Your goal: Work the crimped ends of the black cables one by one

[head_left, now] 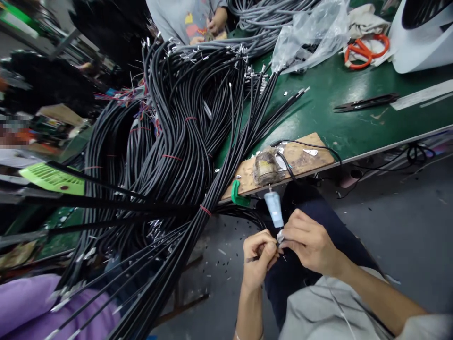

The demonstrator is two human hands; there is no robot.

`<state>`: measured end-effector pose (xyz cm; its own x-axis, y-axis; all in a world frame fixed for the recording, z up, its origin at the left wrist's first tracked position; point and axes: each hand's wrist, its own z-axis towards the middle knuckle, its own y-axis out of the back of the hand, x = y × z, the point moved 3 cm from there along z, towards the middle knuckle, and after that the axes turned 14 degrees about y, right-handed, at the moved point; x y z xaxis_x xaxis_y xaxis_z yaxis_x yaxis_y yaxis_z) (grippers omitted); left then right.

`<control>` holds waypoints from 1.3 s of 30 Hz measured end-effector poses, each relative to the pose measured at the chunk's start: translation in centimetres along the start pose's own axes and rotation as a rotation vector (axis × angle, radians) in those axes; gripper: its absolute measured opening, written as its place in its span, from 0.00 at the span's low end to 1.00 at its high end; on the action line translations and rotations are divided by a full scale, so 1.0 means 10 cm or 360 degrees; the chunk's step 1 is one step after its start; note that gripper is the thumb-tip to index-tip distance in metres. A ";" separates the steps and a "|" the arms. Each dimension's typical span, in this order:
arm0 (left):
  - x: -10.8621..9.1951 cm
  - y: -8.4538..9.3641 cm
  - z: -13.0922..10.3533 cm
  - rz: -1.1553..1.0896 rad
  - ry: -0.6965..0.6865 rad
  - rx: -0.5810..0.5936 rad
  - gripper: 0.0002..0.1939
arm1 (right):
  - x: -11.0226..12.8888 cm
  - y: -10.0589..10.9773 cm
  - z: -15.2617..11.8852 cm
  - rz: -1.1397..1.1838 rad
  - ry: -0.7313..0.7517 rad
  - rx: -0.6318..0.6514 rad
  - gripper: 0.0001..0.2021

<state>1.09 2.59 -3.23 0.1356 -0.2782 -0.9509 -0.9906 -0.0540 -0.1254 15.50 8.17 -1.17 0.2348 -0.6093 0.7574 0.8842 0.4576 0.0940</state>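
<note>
In front of my lap, my left hand is closed around a thin black cable, a bit of which sticks out on its left side. My right hand meets it there, its thumb and fingers pinching a small silvery-white scrap, apparently foil, at the cable's end. Just above both hands, a light-blue tapered piece points down from the shaft of a small motor-like block. That block sits on a wooden board at the bench edge. My fingers partly hide the cable end.
Bundles of black cables cover the bench's left side and hang over its edge. A green clamp grips the board. Farther right lie tweezer-like pliers, orange-handled scissors and a plastic bag. Another person's hands are across the bench.
</note>
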 end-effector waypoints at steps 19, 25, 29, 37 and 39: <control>-0.25 -0.25 -0.16 0.0301 -0.0802 -0.0421 0.08 | -0.29 0.16 0.32 0.0366 -0.0851 -0.0263 0.23; -0.25 -0.28 -0.10 0.0206 -0.0881 -0.0625 0.09 | -0.32 0.02 0.53 0.0582 -0.0900 -0.0239 0.23; -0.24 -0.34 -0.04 0.0220 -0.0841 -0.0585 0.09 | -0.34 -0.12 0.50 0.1276 -0.0992 -0.0522 0.22; -0.27 -0.46 0.00 0.0168 -0.0752 -0.0584 0.09 | -0.52 -0.25 0.27 0.1866 -0.1094 -0.0560 0.21; -0.24 -0.44 -0.04 0.0148 -0.0767 -0.0558 0.09 | -0.61 -0.19 0.14 0.1847 -0.1141 -0.0621 0.19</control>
<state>5.11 3.06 -0.31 -0.0552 0.1649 -0.9848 -0.9224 -0.3860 -0.0129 11.77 11.91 -5.09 0.7450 0.4925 0.4500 0.4149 0.1861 -0.8906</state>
